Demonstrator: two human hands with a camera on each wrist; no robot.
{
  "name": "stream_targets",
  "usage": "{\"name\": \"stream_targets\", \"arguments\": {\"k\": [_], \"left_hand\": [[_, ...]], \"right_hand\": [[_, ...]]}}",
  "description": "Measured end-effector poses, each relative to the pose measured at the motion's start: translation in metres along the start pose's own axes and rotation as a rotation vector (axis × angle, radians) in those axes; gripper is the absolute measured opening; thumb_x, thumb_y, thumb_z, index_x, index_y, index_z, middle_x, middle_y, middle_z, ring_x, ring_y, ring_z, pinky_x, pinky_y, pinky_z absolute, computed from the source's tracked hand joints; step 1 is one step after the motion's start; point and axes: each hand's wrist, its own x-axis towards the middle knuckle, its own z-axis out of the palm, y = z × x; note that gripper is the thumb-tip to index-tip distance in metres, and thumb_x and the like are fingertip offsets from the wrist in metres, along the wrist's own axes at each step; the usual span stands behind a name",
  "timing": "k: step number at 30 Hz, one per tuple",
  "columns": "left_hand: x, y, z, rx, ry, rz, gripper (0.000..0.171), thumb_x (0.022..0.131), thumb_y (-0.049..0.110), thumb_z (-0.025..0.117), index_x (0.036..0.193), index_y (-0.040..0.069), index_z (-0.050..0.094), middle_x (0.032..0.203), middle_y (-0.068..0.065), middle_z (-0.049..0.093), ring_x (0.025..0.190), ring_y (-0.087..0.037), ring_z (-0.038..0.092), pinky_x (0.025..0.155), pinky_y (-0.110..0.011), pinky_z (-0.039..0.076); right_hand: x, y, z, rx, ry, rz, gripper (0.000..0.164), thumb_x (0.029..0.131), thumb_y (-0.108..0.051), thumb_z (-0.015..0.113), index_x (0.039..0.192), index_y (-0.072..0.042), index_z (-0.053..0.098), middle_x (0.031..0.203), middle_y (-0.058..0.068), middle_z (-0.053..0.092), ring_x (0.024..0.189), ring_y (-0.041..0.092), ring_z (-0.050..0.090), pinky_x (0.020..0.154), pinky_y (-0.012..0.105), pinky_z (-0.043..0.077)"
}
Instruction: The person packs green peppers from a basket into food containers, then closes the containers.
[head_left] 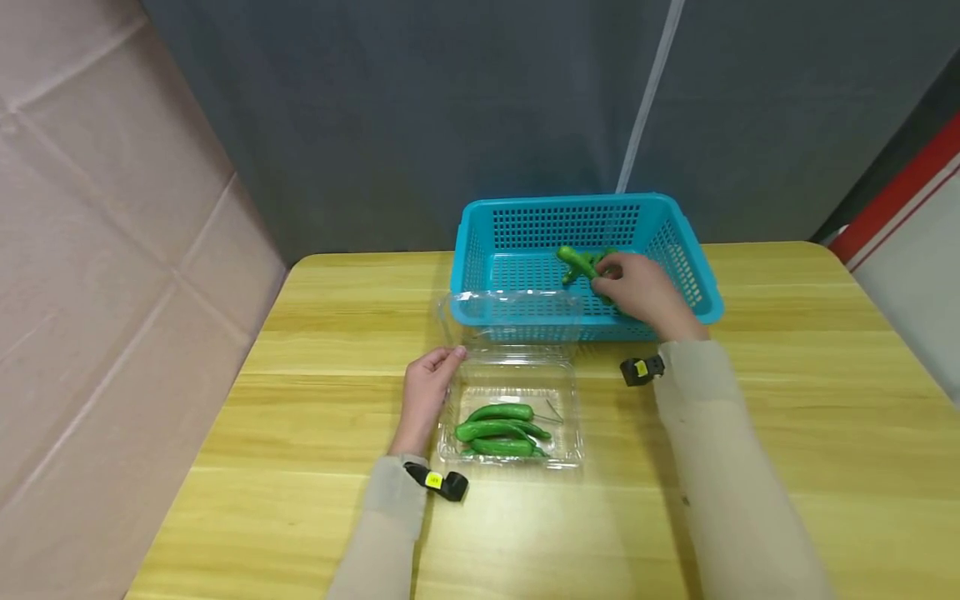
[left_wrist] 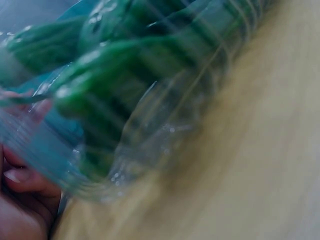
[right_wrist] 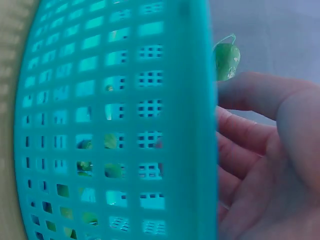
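A green pepper (head_left: 573,259) is in the blue basket (head_left: 566,202), its near end between the fingers of the right hand (head_left: 647,292), which appears to pinch it. Its long axis slants from the fingertips up and leftward, away from the person, so the free end points to the far left. The clear box (head_left: 564,461) lies nearer the person and left of that grip, its lid (head_left: 517,310) raised and overlapping the basket's near rim; whether they touch cannot be told. The left hand (head_left: 429,385), nearer the box, pinches its left edge by the hinge. Several peppers (head_left: 491,430) lie roughly sideways inside. Box and basket stand on a wooden table (head_left: 810,375).
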Motion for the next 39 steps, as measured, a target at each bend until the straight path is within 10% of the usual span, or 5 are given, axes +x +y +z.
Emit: {"name": "stream_targets", "arguments": {"k": [29, 39], "left_hand": [[0.002, -0.004, 0.001, 0.005, -0.002, -0.018, 0.038, 0.079, 0.047, 0.062, 0.087, 0.011, 0.07, 0.043, 0.001, 0.038, 0.034, -0.01, 0.03, 0.031, -0.024, 0.024], [-0.007, 0.024, -0.003, -0.02, -0.036, -0.007, 0.032, 0.085, 0.029, 0.061, 0.091, -0.001, 0.067, 0.046, -0.004, 0.043, 0.034, -0.003, 0.031, 0.033, -0.024, 0.025]], "right_hand": [[-0.048, 0.004, 0.014, 0.176, 0.268, -0.027, 0.044, 0.088, -0.043, 0.051, 0.119, -0.013, 0.051, 0.105, 0.007, 0.058, 0.091, 0.024, 0.054, 0.07, 0.041, 0.043], [-0.052, 0.005, 0.015, 0.201, 0.308, -0.055, 0.043, 0.088, -0.041, 0.051, 0.119, -0.011, 0.052, 0.105, 0.008, 0.059, 0.092, 0.024, 0.055, 0.071, 0.041, 0.043]]}}
